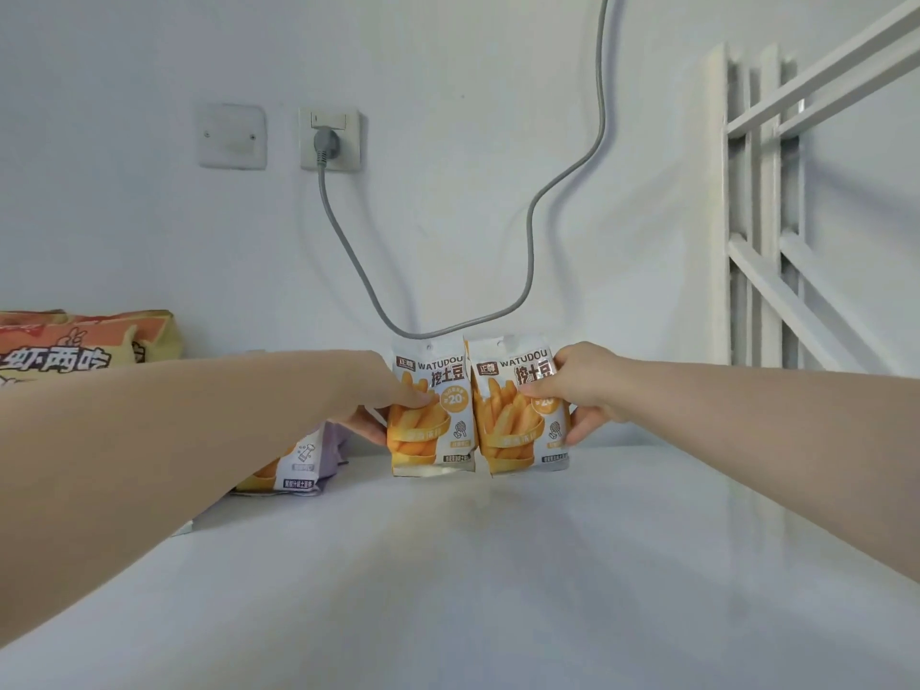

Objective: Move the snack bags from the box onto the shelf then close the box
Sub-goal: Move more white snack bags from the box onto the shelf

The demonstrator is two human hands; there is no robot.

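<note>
Where both forearms reach across the shelf, the left hand pinches the left snack bag by its outer edge, and the right hand pinches the right snack bag likewise. Both bags stand upright, inner edges touching, near the wall.

Two WATUDOU snack bags stand on one white shelf below the single wall socket: the left WATUDOU bag and the right WATUDOU bag. Two hands, the left hand and the right hand, each grip one. One purple-edged bag lies below the socket, and one large orange bag sits far to its lower left. One blank wall plate is just left of the socket, one grey cable runs from it, and one white rail frame stands far right.
</note>
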